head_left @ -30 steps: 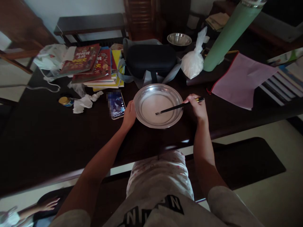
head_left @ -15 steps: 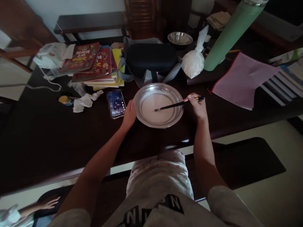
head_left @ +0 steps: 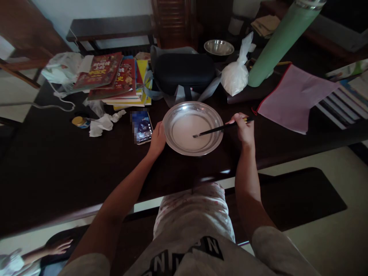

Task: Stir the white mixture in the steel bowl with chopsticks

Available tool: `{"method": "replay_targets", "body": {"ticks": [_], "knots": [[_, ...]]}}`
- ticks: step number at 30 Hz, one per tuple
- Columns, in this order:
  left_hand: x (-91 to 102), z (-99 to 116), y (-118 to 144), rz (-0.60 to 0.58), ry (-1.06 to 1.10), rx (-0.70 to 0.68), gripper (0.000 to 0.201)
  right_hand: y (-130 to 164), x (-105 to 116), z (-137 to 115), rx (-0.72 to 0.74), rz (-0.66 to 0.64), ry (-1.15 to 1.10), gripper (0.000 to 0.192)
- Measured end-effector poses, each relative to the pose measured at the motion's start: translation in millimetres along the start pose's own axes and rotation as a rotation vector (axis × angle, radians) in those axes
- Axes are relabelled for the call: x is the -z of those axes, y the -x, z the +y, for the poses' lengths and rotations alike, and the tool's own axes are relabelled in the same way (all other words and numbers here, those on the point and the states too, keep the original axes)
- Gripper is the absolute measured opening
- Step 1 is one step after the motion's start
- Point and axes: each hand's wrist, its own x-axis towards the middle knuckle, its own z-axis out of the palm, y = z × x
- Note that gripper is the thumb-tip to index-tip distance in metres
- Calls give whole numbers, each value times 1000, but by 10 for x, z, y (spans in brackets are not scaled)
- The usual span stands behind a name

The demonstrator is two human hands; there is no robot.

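Observation:
A wide metal bowl [head_left: 193, 150] stands on the dark table, with a whitish, cloudy mixture [head_left: 188, 132] inside. My left hand [head_left: 158, 138] grips the bowl's left rim; some of its fingers are hidden against the bowl's side. Black chopsticks [head_left: 217, 130] with gold bands are held together in my right hand [head_left: 243, 128], just right of the bowl. They slant over the right rim, and their pale-smeared tips are at the mixture. A lit phone [head_left: 143, 126] lies beside my left hand.
Behind the bowl sits a black case [head_left: 184, 71]. A tied bag of white powder [head_left: 235, 76], a tall green bottle [head_left: 283, 46] and a pink mesh bag [head_left: 296, 96] are to its right. Stacked books [head_left: 112, 80], crumpled tissue [head_left: 101, 124] and a small jar [head_left: 81, 122] lie left. Another person's hand [head_left: 60, 246] shows lower left.
My right hand has shifted slightly right, drawing the chopstick tips right and a little down in the bowl. My left hand stays at the rim.

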Motion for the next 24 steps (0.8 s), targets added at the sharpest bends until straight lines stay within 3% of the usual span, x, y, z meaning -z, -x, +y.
{"method": "replay_targets", "body": {"ticks": [4, 9, 14, 20, 24], "knots": [[10, 11, 2, -12, -7, -7, 37, 9, -33, -26, 4, -136, 9, 57], [4, 18, 8, -9, 23, -5, 41, 2, -5, -19, -4, 28, 2, 61], [8, 15, 7, -12, 8, -4, 39, 15, -25, -22, -27, -162, -25, 57], [7, 37, 8, -13, 11, 9, 32, -12, 1, -9, 1, 60, -11, 59], [1, 61, 9, -6, 9, 21, 31, 11, -20, -27, -17, -89, -7, 60]]}}
